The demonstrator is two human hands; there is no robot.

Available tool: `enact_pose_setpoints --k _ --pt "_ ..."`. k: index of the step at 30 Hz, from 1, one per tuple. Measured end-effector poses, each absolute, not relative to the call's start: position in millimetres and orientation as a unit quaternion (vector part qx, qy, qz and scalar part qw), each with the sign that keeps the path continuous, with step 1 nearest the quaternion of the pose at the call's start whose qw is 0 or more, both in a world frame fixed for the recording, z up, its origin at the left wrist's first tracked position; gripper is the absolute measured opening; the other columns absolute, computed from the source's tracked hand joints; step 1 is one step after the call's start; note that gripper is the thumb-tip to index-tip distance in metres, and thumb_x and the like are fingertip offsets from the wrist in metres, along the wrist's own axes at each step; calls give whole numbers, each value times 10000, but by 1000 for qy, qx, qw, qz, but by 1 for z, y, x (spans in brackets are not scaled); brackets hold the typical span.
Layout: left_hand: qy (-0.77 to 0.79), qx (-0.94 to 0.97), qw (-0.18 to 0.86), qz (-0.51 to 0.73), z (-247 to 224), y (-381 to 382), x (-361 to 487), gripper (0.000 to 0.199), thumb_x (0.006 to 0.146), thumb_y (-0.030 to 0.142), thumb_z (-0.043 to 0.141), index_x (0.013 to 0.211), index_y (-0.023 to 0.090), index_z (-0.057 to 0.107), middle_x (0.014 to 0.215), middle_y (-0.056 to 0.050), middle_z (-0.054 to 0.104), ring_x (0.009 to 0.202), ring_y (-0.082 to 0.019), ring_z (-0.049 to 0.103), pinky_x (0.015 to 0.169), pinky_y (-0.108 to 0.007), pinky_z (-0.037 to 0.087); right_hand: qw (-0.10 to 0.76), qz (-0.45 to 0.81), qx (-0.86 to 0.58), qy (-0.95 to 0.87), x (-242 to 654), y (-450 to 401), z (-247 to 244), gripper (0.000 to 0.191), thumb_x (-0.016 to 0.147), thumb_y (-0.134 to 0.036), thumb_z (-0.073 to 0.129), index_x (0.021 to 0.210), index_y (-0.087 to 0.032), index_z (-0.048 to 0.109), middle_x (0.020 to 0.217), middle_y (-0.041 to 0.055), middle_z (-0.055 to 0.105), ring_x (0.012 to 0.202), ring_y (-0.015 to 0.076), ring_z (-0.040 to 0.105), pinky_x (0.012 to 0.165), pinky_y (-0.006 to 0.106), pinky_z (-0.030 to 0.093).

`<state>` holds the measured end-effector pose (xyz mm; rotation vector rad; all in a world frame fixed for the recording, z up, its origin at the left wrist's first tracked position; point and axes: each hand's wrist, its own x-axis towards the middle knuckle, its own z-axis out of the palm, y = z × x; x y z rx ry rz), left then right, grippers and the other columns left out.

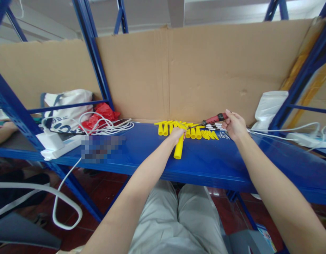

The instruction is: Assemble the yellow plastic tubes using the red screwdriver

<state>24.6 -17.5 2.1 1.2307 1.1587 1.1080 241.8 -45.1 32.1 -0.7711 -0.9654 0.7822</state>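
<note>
My left hand [178, 134] is closed around a yellow T-shaped piece with a tubular handle [178, 152], its round end pointing toward me. My right hand [234, 125] pinches the back end of a screwdriver [215, 119] with a red and black handle. The screwdriver's thin shaft runs left to the yellow piece at my left hand; its tip I cannot make out clearly. Behind my left hand stands a row of similar yellow T-shaped pieces [165, 129]. Flat yellow pointed pieces [210, 134] lie to their right, beside small dark-and-white parts [224, 135].
Blue shelf top [149, 151] meets a cardboard wall [205, 70]. White cables [110, 128], a red plastic bag [99, 114], a cloth bag [70, 102] and a power strip [62, 146] lie left. A white pouch [270, 109] leans right. Another person's arm [5, 133] shows far left.
</note>
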Motion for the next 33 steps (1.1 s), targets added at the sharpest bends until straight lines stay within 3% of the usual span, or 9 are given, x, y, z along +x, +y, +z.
enact_pose_setpoints --k 11,21,33 --pt "498 515 525 459 2 -16 25 267 782 1 531 577 165 486 423 42 444 379 -76 399 498 -238 381 747 330 -361 -450 248 -39 27 544 627 -502 828 621 -234 355 369 -104 337 320 62 346 312 190 293" --pt "495 517 528 458 5 -22 24 294 786 -1 524 558 172 455 422 45 433 377 -70 390 466 -225 343 751 320 -378 -437 249 -35 25 612 587 -573 827 623 -244 312 352 -113 307 304 66 345 296 199 285" --pt "499 542 500 455 3 -21 24 262 774 2 532 578 171 493 425 43 436 390 -81 405 476 -227 352 731 191 -438 -488 242 -45 25 488 696 -576 750 596 -259 393 330 -78 378 251 96 349 251 242 211"
